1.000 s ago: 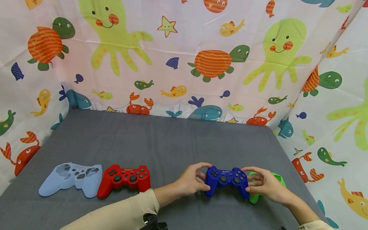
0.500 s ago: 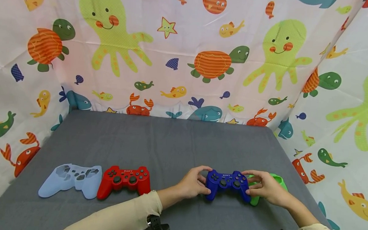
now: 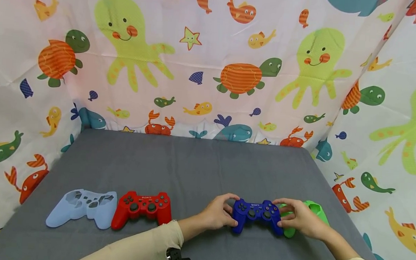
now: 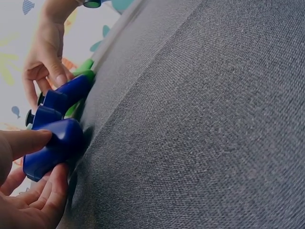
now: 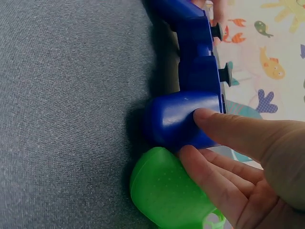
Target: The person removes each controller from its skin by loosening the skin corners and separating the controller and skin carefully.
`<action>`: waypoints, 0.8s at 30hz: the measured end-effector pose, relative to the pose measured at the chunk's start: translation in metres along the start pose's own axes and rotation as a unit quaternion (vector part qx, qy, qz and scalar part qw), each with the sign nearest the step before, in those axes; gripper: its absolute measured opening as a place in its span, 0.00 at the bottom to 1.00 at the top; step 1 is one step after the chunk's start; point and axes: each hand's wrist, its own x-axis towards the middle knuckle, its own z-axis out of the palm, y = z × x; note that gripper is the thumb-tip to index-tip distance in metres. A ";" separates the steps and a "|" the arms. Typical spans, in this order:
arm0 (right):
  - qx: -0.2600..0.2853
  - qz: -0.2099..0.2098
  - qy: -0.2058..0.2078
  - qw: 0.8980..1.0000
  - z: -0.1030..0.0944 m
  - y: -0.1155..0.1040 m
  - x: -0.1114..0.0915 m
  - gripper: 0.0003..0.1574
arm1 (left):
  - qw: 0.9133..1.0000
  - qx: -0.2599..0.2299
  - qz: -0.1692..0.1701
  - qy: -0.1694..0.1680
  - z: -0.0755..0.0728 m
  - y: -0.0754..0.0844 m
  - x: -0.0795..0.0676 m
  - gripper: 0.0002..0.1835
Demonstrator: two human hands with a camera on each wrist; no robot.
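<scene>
A blue game controller [image 3: 256, 213] with two black thumbsticks sits low over the grey table, face up, between both hands. My left hand [image 3: 219, 214] grips its left end, thumb on the near side of the handle in the left wrist view. The right hand [image 3: 301, 219] holds the other end, its thumb pressed on the blue handle [image 5: 183, 117] in the right wrist view. Just beside that handle lies a green silicone controller cover [image 3: 316, 211], partly hidden by the right hand. Whether the controller touches the cloth is hard to tell.
To the left lie a red controller [image 3: 141, 208] and a pale blue silicone controller cover [image 3: 85, 209], side by side. A grey cloth covers the table [image 3: 193, 167]. Behind and at the sides hangs a curtain [image 3: 203, 64] printed with sea animals.
The whole scene sits slightly lower in the head view as the camera tilts. Both hands keep their hold on the blue controller, which has hardly moved.
</scene>
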 end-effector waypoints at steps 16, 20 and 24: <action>0.006 0.000 -0.018 1.000 0.002 0.003 0.000 0.36 | 0.999 0.046 0.004 -0.004 0.000 0.000 -0.004 0.37; 0.002 -0.005 -0.016 1.000 0.001 0.001 0.000 0.35 | 0.998 0.065 0.008 -0.001 0.000 0.001 -0.002 0.37; 0.007 -0.009 -0.012 1.000 -0.001 -0.002 -0.001 0.33 | 0.997 0.072 0.004 -0.001 0.000 0.002 -0.001 0.37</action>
